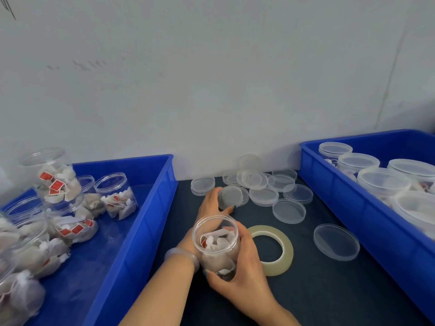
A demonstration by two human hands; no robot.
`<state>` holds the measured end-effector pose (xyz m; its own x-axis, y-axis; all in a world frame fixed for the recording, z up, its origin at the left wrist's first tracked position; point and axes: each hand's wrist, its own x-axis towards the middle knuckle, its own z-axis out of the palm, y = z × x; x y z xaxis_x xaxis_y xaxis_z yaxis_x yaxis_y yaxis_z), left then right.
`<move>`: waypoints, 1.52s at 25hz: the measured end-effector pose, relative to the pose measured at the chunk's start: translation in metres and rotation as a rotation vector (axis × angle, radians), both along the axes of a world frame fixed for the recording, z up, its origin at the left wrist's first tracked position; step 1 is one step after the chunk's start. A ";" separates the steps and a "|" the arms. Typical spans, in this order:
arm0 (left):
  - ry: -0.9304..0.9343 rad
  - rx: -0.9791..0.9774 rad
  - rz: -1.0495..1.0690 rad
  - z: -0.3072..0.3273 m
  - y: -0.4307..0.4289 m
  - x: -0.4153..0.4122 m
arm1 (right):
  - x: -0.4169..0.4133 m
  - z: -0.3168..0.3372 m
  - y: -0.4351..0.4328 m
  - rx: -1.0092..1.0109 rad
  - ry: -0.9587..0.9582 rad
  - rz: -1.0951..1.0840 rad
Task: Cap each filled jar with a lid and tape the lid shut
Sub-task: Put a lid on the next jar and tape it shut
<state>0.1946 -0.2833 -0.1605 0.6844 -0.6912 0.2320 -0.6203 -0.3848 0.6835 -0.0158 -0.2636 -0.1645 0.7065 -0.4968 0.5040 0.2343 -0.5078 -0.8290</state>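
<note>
Left arm is reaching forward past the jar, a pale translucent bracelet (pixel 181 255) sitting on the wrist. The left hand (pixel 211 203) is curling round the edge of a clear plastic lid (pixel 231 196) at the near side of the loose lid pile (pixel 261 187), thumb underneath and fingers over the far rim, so it's clamped on that lid.

Right arm is coming in from the bottom right. The right hand (pixel 244 274) is wrapping snugly round an uncapped clear jar (pixel 216 245) of tea bags, holding it tilted, mouth pointing up and away.

Labels: the tea bags are carrying little red tags, but the writing is too small to read.

A clear tape roll (pixel 288 252) is lying flat on the dark table mat (pixel 306 290) just beside the right hand. Open filled jars (pixel 115 194) are sitting in the left blue bin (pixel 141 220), and capped jars (pixel 357 162) in the right blue bin (pixel 341 184).
</note>
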 end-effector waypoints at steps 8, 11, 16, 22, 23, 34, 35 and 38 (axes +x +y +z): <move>0.606 -0.478 0.105 0.031 0.058 -0.036 | -0.008 0.010 0.001 0.068 0.087 0.078; 0.720 -0.597 -0.045 0.050 0.090 -0.062 | -0.008 0.012 0.000 0.060 0.099 0.080; 0.524 -0.478 -0.310 0.065 0.125 -0.094 | -0.009 0.012 -0.001 0.042 0.119 0.080; 0.230 -0.451 -0.303 0.072 0.133 -0.104 | -0.010 0.016 -0.002 0.024 0.133 0.065; 0.240 -0.476 -0.298 0.071 0.134 -0.103 | -0.010 0.016 -0.002 0.022 0.133 0.061; 0.107 -0.410 -0.184 0.070 0.126 -0.123 | -0.008 0.009 -0.004 0.037 0.095 0.124; 0.021 -0.424 -0.149 0.068 0.124 -0.125 | -0.007 0.008 -0.004 0.035 0.100 0.119; -0.188 -0.449 0.025 0.062 0.114 -0.138 | -0.005 0.007 -0.002 0.049 0.088 0.083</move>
